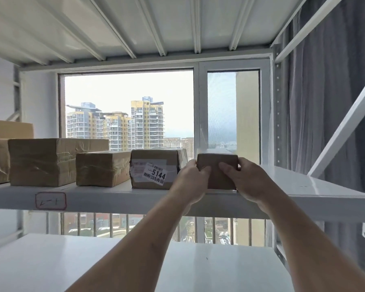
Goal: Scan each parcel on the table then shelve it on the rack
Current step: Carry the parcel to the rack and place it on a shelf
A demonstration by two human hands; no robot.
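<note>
Both your hands are up at the rack now, and between them sits the small parcel (pixel 217 165), a plain brown cardboard box with a bare front face, no label showing from here. Your left hand (pixel 191 182) wraps its left edge, fingers curled round the corner, thumb on the front. Your right hand (pixel 243 181) takes the right side, thumb laid across the front face, fingers folded round the far edge. Both grips are snug on the box, nothing loose.

The parcel is at the front lip of the upper shelf (pixel 316 188), and its bottom edge seems to rest on the board, though your hands cover that line so I can't be sure. Just to its left, close but with a thin gap, stands the labelled parcel (pixel 154 165), taped brown with a white sticker reading 5144. Further left along the same shelf comes a taped box (pixel 102 168), then a larger box (pixel 42 162), then more cartons running off the frame's edge. A hand-marked tag (pixel 50 200) sits on the shelf's front rail. Below your forearms lies the white lower shelf (pixel 51 264). Behind the rack, a window (pixel 126 98) shows apartment towers, and a grey curtain (pixel 322 91) hangs on the right.
</note>
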